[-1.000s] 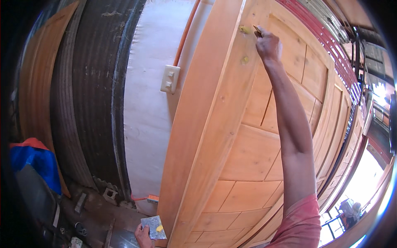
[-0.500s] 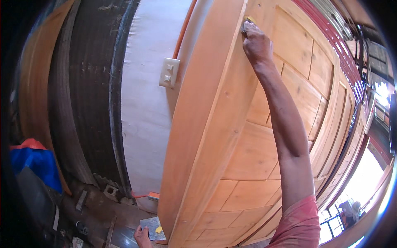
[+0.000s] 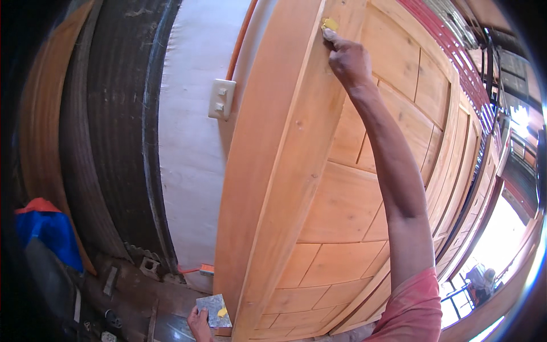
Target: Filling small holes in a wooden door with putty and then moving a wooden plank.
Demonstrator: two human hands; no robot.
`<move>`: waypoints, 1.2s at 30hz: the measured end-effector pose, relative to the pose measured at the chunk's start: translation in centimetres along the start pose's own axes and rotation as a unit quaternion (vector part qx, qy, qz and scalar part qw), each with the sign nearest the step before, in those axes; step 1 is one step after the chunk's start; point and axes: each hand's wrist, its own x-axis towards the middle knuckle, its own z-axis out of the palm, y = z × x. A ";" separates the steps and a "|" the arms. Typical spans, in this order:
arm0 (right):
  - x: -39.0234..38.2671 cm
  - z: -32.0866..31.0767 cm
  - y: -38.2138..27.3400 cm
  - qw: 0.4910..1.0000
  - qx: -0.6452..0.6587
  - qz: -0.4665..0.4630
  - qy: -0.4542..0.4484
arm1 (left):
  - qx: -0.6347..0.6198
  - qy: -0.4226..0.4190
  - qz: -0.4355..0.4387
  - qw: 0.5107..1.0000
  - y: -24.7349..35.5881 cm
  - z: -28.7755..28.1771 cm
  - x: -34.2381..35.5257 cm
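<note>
Right hand (image 3: pixel 347 60) curled, cannot tell around what, at yellow patch (image 3: pixel 331 24) near upper left edge of door (image 3: pixel 336 216). Left hand (image 3: pixel 199 326) grips grey plate (image 3: pixel 211 304) by lower corner, probably level so paste (image 3: pixel 222 312) stays.

At upper center, a bare right hand (image 3: pixel 348 60), fingers curled, reaches to a yellow patch (image 3: pixel 330 24) near the edge of a tall, paneled wooden door (image 3: pixel 336 211). At lower center-left, the left hand (image 3: pixel 199 326) grips a flat gray plate (image 3: pixel 208 304) carrying a yellow dab (image 3: pixel 222 313). A white switch plate (image 3: pixel 222 98) is mounted upper left of center; blue cloth (image 3: pixel 52 231) lies at lower left.
</note>
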 end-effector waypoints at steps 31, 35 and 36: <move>-0.7 3.0 -2.0 0.998 -0.057 -0.037 0.006 | 0.020 -0.015 -0.027 0.999 1.9 0.7 -1.3; -1.6 -0.1 -4.0 0.999 0.028 -0.041 -0.004 | -0.006 0.000 0.010 1.000 0.6 -0.4 -1.1; -1.6 -0.7 -3.9 0.997 0.073 -0.031 0.007 | -0.003 0.000 0.005 1.000 0.8 -0.5 -1.3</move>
